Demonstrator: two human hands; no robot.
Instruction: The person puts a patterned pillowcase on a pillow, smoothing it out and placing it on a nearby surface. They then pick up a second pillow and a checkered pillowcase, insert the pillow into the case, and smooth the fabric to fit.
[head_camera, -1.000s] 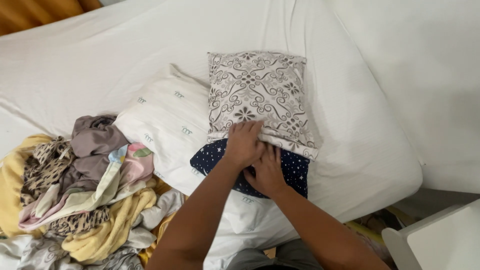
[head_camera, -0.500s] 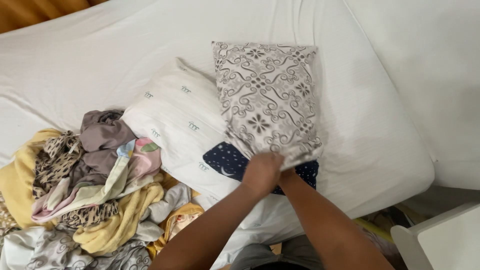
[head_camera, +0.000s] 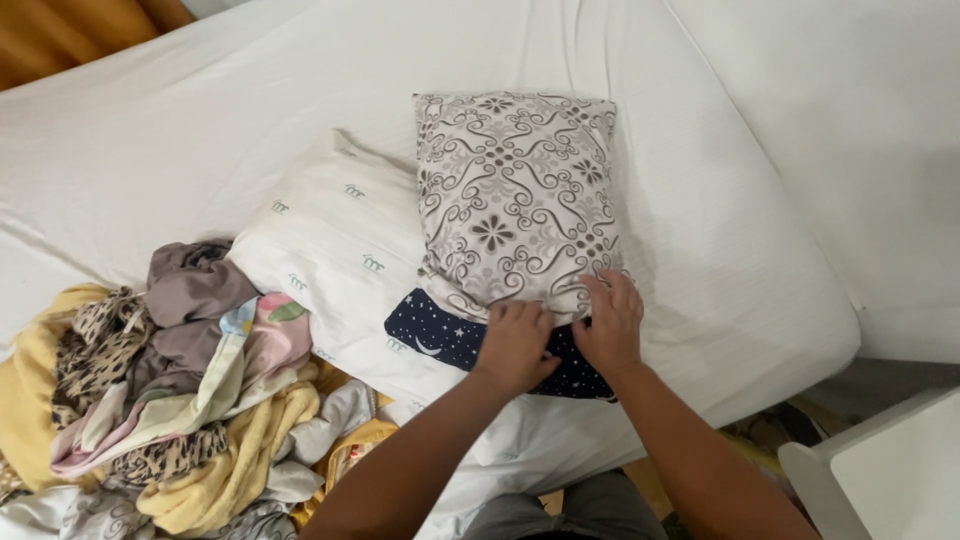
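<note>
- The patterned pillow (head_camera: 510, 200) lies on the bed (head_camera: 200, 130) near its front edge, long axis running away from the person, directly ahead of both hands.
- Its near end overlaps a navy starry cloth (head_camera: 450, 335).
- The left hand (head_camera: 515, 345) rests flat on that cloth, fingers loosely curled, at the pillow's near edge.
- The right hand (head_camera: 608, 322) lies just beside it, fingertips on the pillow's near right corner; neither hand clamps anything.
- Both are equally near.
</note>
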